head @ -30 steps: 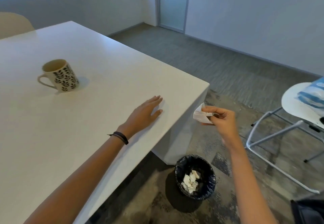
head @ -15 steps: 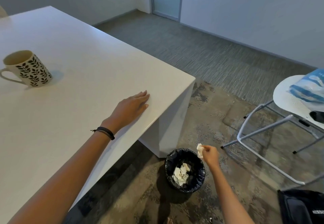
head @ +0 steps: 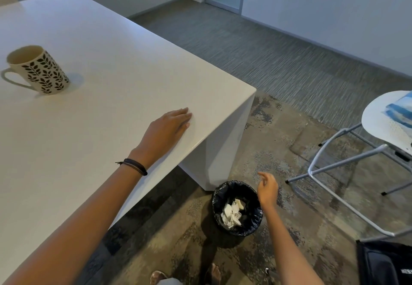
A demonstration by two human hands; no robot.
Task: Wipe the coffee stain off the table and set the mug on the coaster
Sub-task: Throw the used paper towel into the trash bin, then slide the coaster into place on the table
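A cream mug with a black leaf pattern stands upright on the white table at the left, its handle pointing left. My left hand lies flat, palm down, near the table's right corner, holding nothing. My right hand hangs low over the rim of a small black-lined waste bin on the floor, fingers loosely apart and empty. Crumpled white tissues lie inside the bin. No coaster and no stain are in view.
A white chair on a metal frame stands at the right with a blue-and-white pack on its seat. A dark bag sits at the bottom right. My feet show at the bottom edge.
My right hand went down from table height to the bin and let go of the crumpled tissue, which now lies in the bin. My left hand stayed flat on the table.
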